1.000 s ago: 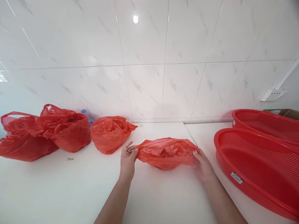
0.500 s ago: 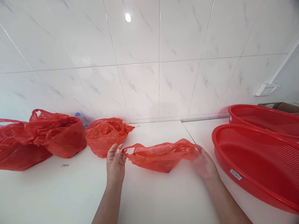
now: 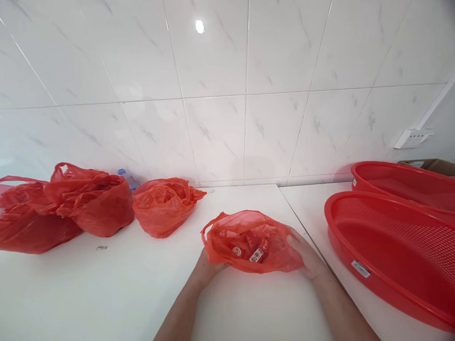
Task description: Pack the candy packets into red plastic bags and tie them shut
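Note:
A thin red plastic bag (image 3: 279, 262) stands on the white table in front of me, its mouth open upward. Inside lie several small red packets (image 3: 258, 254) with white printed labels; their kind is unclear. My left hand (image 3: 209, 266) cups the bag's lower left side, its fingers partly hidden beneath the plastic. At the opposite side, my right hand (image 3: 306, 255) curves around the bag, with the thumb near the rim and the other fingers mostly hidden. One handle loop sticks out at the bag's left.
Further red bags sit at the left: a bunched one (image 3: 164, 208) by the wall and two fuller ones (image 3: 99, 207) beyond it. Behind them is a clear bottle (image 3: 128, 178). Two red perforated baskets (image 3: 345, 253) fill the right, near a cardboard box (image 3: 437, 165).
The bag was stretched flat between my hands by its handles. Now it is spread wide, showing the packets, and my hands have shifted down to its sides.

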{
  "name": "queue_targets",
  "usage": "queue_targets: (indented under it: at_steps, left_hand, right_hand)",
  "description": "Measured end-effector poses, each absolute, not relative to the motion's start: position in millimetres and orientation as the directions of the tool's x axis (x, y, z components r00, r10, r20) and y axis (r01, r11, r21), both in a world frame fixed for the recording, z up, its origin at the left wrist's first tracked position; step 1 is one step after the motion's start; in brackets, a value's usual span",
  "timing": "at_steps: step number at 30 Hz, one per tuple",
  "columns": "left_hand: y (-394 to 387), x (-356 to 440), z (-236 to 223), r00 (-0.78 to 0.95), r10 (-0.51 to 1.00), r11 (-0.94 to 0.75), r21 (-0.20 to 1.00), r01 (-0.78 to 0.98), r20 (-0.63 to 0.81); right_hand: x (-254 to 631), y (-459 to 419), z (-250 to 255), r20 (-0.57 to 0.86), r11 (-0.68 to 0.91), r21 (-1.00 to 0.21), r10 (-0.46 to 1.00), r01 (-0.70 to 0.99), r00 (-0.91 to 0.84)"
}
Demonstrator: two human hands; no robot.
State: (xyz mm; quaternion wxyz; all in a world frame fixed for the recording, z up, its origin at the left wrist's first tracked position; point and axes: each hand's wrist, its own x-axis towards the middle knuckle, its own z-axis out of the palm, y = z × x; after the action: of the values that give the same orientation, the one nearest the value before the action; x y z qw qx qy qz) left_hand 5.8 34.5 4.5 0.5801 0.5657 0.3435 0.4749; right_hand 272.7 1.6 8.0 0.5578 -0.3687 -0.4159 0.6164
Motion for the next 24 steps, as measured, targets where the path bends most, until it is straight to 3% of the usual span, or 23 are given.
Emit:
queue_targets:
  at_steps: [4,7,11,13,21,24]
  left_hand:
    - [39,7,7,0.099,0.989,-0.105,0.993,-0.049,0.11]
    - [42,-3,8,-0.074,0.994,-0.091,0.987,-0.134,0.082]
    - [45,-18,4,-0.132,0.988,-0.115,0.965,-0.234,0.085]
    - [48,-23,0,-0.166,0.984,-0.113,0.958,-0.262,0.071]
    - [47,-23,0,-0.182,0.983,-0.087,0.943,-0.322,0.028]
    - [45,-19,-1,-0.187,0.982,-0.059,0.933,-0.354,-0.009]
  right_hand:
    - [269,5,2,-0.088,-0.127,-0.921,0.989,-0.369,-0.12]
    - [278,10,-4,-0.056,-0.029,-0.865,0.998,-0.501,0.039]
    - [303,16,-14,-0.059,0.097,-0.729,0.977,-0.678,0.203]
    - [311,16,-18,-0.054,0.11,-0.718,0.976,-0.688,0.213]
    - [293,-5,10,0.098,0.01,-0.932,0.969,-0.363,-0.226]
    - [274,-11,17,0.037,-0.013,-0.978,0.971,-0.206,-0.236]
